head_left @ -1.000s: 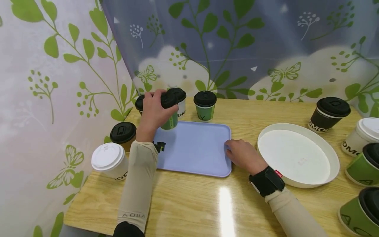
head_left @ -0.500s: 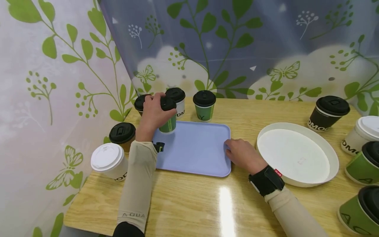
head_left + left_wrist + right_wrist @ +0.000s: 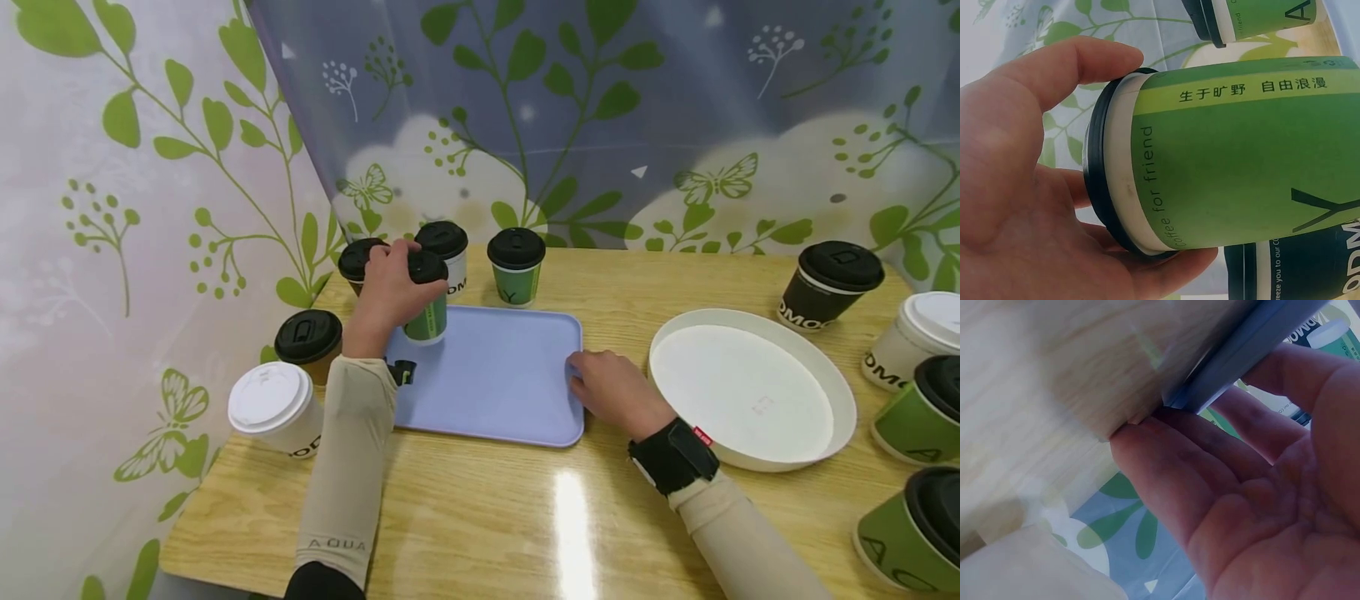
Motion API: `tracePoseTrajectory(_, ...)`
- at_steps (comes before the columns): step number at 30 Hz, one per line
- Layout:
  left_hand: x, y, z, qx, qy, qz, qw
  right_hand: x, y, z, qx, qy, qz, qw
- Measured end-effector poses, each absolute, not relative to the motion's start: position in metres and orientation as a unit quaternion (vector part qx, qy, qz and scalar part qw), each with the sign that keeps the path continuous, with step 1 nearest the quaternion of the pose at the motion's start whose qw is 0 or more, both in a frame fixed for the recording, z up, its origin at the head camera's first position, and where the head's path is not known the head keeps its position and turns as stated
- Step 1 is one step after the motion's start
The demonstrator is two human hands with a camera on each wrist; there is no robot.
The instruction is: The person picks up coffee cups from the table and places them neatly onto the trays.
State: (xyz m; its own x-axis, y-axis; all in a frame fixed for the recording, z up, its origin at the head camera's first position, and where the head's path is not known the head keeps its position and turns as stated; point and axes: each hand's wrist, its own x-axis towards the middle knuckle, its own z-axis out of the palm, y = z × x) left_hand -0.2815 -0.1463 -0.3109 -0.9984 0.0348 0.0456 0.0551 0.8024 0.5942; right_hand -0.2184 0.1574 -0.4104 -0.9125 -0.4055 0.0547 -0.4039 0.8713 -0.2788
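My left hand [image 3: 390, 287] grips a green paper cup [image 3: 427, 321] with a black lid from above, thumb and fingers around the lid's rim. In the left wrist view the cup [image 3: 1241, 150] lies sideways across the picture, with the lid [image 3: 1107, 169] in the fingers. The cup's base overlaps the far left corner of the lavender tray [image 3: 487, 375]. My right hand [image 3: 618, 392] holds the tray's right edge. From the right wrist, its fingertips [image 3: 1132, 440] reach the tabletop beside the tray edge [image 3: 1241, 359], with the thumb on the other side.
Behind the tray stand a white cup [image 3: 450, 265] and another green cup [image 3: 517, 279]. A brown cup [image 3: 309, 342] and a white-lidded cup [image 3: 273, 408] are at the left. A round white tray [image 3: 750, 392] lies at the right, with several cups [image 3: 828, 287] beyond it.
My left hand has lowered the green cup slightly toward the tray's far left corner. The right hand stays at the tray's right edge.
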Motion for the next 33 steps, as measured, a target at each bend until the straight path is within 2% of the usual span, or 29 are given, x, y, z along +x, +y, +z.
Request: tracePoseTrajectory(33, -0.2786, -0.1513, -0.3113, -0.043, -0.954, -0.294, -0.048, -0.2190, 0.1572, -0.4107, -0.206, 0.968, -0.143, 0.009)
